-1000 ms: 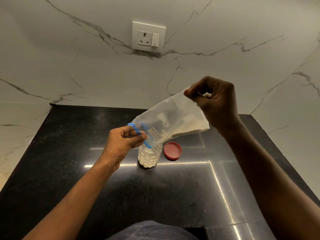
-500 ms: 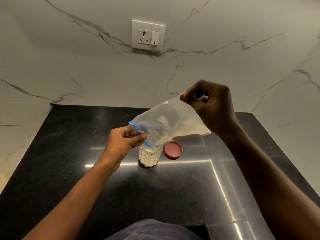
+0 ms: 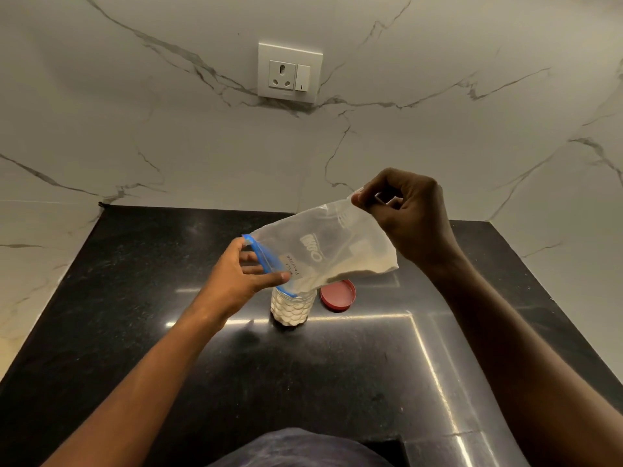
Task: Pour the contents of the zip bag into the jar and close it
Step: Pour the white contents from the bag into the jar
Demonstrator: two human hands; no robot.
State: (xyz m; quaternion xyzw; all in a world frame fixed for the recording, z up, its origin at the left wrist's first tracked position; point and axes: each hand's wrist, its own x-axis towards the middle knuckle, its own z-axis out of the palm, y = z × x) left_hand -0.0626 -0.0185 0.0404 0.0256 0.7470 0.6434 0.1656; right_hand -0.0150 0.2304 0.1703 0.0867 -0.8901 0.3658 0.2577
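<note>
Zip bag (image 3: 323,251) held tilted above the jar (image 3: 292,306), long axis sloping from upper right to lower left, blue mouth downward over jar opening. Left hand (image 3: 242,281) pinches the mouth; right hand (image 3: 409,214) pinches the raised bottom corner. Red lid (image 3: 338,295) lies beside jar on the black counter (image 3: 135,298)

Over a black counter (image 3: 135,332), the left hand (image 3: 241,281) pinches the blue-zipped mouth of a clear zip bag (image 3: 323,251) above an open jar (image 3: 292,306) of white powder. The right hand (image 3: 411,217) lifts the bag's far corner, tilting it. A red lid (image 3: 338,294) lies just beside the jar.
</note>
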